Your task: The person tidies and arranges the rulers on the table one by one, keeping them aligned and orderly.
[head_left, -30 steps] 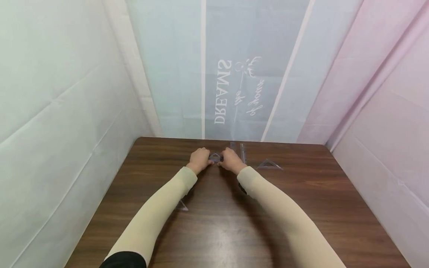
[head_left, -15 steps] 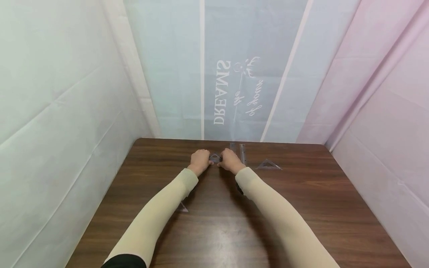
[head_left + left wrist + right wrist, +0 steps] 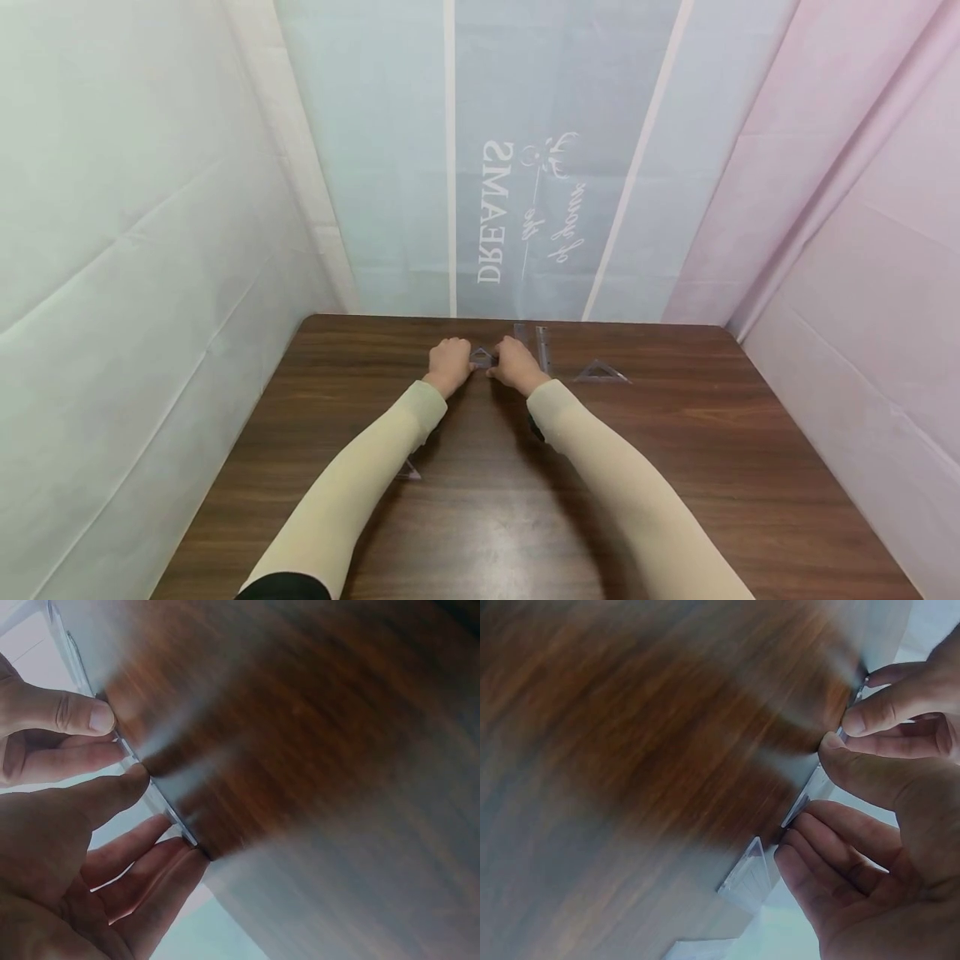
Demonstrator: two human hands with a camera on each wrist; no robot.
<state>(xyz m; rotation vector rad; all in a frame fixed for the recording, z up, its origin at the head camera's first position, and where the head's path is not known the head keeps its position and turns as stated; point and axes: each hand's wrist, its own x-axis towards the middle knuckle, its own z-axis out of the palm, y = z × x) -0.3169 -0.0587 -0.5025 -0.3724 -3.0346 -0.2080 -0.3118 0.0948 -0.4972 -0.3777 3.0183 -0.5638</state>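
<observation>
A small clear plastic set square [image 3: 482,359] lies flat near the table's far edge, between the two hands. My left hand [image 3: 450,367] pinches its left side, thumb at the near edge and fingers curled at the left end. From the other side my right hand [image 3: 517,367] holds it in the same way, its thumb close beside the left thumb. In the left wrist view the set square [image 3: 163,802] shows as a thin, shiny strip under the fingertips. Most of its outline is covered by fingers in the wrist views.
Right of the right hand lies a clear ruler [image 3: 543,348], with another clear strip [image 3: 520,332] partly hidden behind that hand. A larger set square [image 3: 602,372] lies further right. Another triangle [image 3: 410,472] peeks out beside the left forearm. A curtain [image 3: 397,208] hangs behind the brown table [image 3: 480,500].
The head view has tilted slightly, so everything sits a little lower. Both hands stay at the small set square with almost no movement.
</observation>
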